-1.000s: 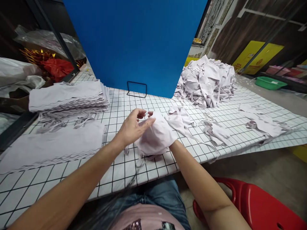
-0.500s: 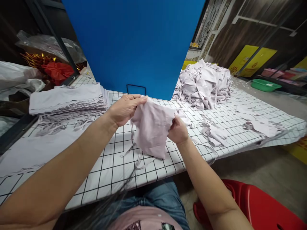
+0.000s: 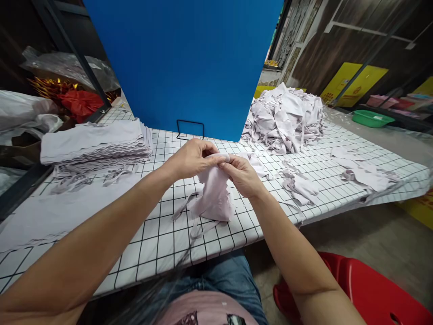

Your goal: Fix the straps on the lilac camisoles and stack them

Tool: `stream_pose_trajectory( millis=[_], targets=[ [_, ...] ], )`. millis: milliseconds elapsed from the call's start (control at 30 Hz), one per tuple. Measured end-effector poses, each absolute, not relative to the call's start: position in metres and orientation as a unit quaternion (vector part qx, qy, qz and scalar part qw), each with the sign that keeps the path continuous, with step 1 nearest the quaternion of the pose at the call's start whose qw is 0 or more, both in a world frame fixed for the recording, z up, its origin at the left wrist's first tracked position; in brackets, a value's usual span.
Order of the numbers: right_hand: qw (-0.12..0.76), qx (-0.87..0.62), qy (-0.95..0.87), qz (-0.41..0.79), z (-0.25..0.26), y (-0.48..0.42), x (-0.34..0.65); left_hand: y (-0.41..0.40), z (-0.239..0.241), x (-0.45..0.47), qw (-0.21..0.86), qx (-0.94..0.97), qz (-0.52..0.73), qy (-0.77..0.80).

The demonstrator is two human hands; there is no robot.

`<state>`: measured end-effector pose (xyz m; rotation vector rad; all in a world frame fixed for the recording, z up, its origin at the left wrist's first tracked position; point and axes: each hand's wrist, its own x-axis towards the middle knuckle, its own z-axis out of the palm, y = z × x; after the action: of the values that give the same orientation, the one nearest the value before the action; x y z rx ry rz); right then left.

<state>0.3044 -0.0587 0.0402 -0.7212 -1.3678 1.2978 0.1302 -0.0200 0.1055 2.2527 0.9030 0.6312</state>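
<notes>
A pale pinkish-lilac piece of fabric (image 3: 214,196) with a scalloped side edge and thin straps hangs between my hands, its lower end close to the checked tabletop. My left hand (image 3: 194,157) pinches its top edge from the left. Fingers bent, my right hand (image 3: 241,174) grips the same top edge from the right. The fingertips of both hands nearly meet, and the cloth is bunched between them. Thin straps (image 3: 196,228) trail from the fabric onto the table. Just beyond my right hand lies another small crumpled piece (image 3: 255,164).
A blue panel (image 3: 189,67) with a wire stand rises behind my hands. Folded fabric stacks (image 3: 94,140) lie left; a large heap (image 3: 287,117) sits back right. Loose pieces (image 3: 301,187) are spread at right. A red stool (image 3: 379,289) stands by the table's front edge.
My hands have come together at the top edge, where before they held it apart. The fabric was spread wide and now hangs gathered and narrower.
</notes>
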Motion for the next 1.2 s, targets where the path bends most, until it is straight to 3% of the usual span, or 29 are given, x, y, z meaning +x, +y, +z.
stream_pose_trajectory(
  millis=[233, 333, 467, 567, 800, 1033, 1200],
  targets=[
    [0.507, -0.286, -0.552, 0.597, 0.034, -0.074, 0.301, -0.022, 0.115, 0.133, 0.23, 0.874, 0.252, 0.347],
    [0.454, -0.288, -0.56, 0.63, 0.016, -0.081, 0.306, -0.021, 0.129, 0.126, 0.192, 0.845, 0.337, 0.368],
    [0.318, -0.296, -0.658, 0.615, 0.005, -0.093, 0.335, -0.01, 0.163, 0.099, 0.068, 0.772, 0.506, 0.378],
    [0.353, -0.303, -0.714, 0.523, 0.027, -0.104, 0.361, 0.001, 0.181, 0.075, 0.041, 0.72, 0.581, 0.377],
    [0.458, -0.268, -0.778, 0.336, 0.097, -0.126, 0.389, 0.02, 0.17, 0.056, 0.145, 0.643, 0.663, 0.355],
    [0.535, -0.406, -0.651, 0.354, 0.089, -0.127, 0.38, 0.021, 0.154, 0.06, 0.293, 0.621, 0.644, 0.337],
    [0.582, -0.355, -0.65, 0.335, 0.092, -0.118, 0.373, 0.032, 0.129, 0.058, 0.395, 0.605, 0.571, 0.389]
  ],
)
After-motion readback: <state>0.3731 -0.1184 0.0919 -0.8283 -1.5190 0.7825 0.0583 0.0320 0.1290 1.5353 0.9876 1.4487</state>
